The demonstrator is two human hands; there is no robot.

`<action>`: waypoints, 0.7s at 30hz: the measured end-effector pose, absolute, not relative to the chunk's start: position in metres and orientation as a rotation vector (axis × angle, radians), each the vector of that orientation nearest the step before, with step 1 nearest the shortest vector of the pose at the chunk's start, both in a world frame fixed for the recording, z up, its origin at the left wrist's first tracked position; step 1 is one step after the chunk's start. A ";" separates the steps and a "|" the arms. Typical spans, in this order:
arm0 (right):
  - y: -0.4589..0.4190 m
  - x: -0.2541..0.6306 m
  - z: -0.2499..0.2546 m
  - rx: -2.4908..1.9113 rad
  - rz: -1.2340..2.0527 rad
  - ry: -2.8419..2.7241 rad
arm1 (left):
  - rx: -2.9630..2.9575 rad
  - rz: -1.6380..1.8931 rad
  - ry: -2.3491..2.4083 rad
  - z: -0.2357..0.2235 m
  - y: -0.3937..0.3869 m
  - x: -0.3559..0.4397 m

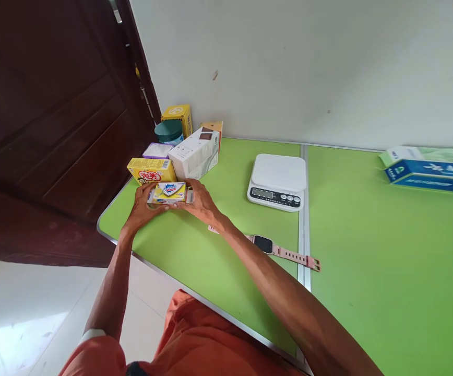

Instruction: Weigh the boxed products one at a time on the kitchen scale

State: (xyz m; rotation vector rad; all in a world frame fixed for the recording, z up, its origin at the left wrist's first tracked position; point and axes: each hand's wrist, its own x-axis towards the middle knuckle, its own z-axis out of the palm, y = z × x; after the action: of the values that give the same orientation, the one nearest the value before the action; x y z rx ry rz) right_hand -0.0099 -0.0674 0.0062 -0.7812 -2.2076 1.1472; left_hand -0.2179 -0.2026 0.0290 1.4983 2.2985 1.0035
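A small yellow soap box with a blue shield logo (169, 192) rests low over the green table (218, 261) near its left corner. My left hand (142, 206) grips the box's left end, fingers closed round it. My right hand (199, 201) holds its right end the same way. Just behind the box lie a yellow carton with red print (151, 170) and a white box (194, 154).
A white kitchen scale (277, 181) stands mid-table. A pink smartwatch (281, 249) lies beside my right forearm. A teal-lidded jar (168, 132), a yellow box (178, 117) and a purple-white packet (156, 150) crowd the back left corner. Blue-green cartons (426, 168) lie far right. A dark wooden door (54, 115) stands left.
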 end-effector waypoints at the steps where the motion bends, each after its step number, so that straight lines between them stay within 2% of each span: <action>1: -0.067 -0.008 0.009 -0.771 1.144 -2.208 | 1.545 1.003 2.283 0.030 -0.201 -0.216; 6: -0.062 0.018 0.026 -0.722 1.072 -2.269 | 1.699 0.907 2.274 0.045 -0.192 -0.208; 11: -0.045 0.091 0.039 -0.677 1.022 -2.181 | 1.909 0.931 2.124 0.063 -0.162 -0.165; 16: -0.011 0.183 0.052 -0.924 0.927 -2.057 | 2.033 1.049 1.784 0.056 -0.080 -0.089; 21: 0.026 0.235 0.040 -1.127 0.794 -1.949 | 2.122 0.960 1.613 0.035 0.008 -0.036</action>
State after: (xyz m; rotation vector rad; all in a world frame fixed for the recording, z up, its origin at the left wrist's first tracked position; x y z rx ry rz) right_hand 0.2353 0.0260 0.0395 -1.1270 -1.9488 0.7938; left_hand -0.0358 0.0079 0.0353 2.1223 1.6134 0.9603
